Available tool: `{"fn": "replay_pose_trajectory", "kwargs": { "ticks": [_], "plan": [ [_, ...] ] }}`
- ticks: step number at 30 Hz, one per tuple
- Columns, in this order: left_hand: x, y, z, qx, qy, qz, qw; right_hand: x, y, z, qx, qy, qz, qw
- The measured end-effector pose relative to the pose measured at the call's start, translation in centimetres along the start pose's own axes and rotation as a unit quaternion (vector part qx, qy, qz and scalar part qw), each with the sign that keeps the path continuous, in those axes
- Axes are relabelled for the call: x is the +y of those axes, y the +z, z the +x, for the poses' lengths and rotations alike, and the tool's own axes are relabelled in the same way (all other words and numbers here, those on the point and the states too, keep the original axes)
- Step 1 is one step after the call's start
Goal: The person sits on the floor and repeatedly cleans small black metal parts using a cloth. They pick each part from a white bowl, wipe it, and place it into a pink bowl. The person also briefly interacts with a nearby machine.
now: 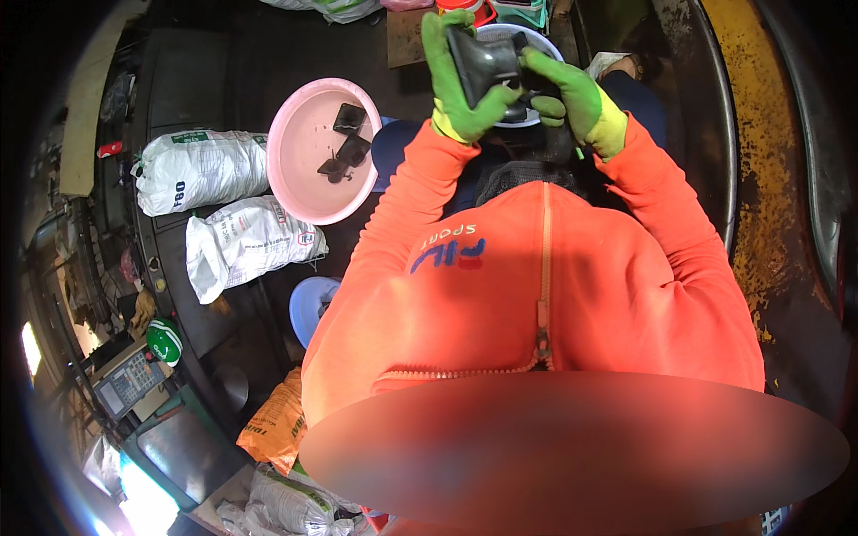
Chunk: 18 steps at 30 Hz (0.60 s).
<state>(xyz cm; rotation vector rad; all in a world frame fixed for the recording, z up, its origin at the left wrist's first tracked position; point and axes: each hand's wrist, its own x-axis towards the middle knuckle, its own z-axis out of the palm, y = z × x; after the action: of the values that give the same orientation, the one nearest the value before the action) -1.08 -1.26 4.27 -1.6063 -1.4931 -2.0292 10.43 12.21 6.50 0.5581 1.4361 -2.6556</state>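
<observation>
Both my hands wear green gloves with yellow cuffs and are raised together at the top, over a white-rimmed basin [542, 40]. My left hand [460, 94] grips a glossy black moulded part [487, 62], broad at one end, with fingers along its left side and the thumb across the bottom. At the part's right end, my right hand [576, 94] has its fingers curled in; a dark shape lies between them, too unclear to name. A small green tip shows below this hand. In a pink basin [279, 156] to the left lie several similar black parts [349, 118].
Two white printed sacks [204, 170] lie left of the pink basin. A blue basin [308, 308] and an orange sack [275, 420] sit lower left, near a control panel [130, 386] and a green helmet [164, 341]. A red container [474, 11] stands at the top. Yellow, worn metal [760, 134] runs down the right.
</observation>
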Motion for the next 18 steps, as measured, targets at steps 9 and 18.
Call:
{"fn": "replay_pose_trajectory", "kwargs": {
  "ticks": [9,18],
  "plan": [
    [1.4,0.4,-2.2,0.113,-0.523,-0.534,0.654,-1.8,-2.5,1.3,-0.059,-0.389,-0.691,0.606],
    [0.5,-0.2,-2.5,0.138,-0.482,-0.49,0.713,-0.9,-4.0,0.4,-0.002,-0.331,-0.593,0.734]
  ]
}}
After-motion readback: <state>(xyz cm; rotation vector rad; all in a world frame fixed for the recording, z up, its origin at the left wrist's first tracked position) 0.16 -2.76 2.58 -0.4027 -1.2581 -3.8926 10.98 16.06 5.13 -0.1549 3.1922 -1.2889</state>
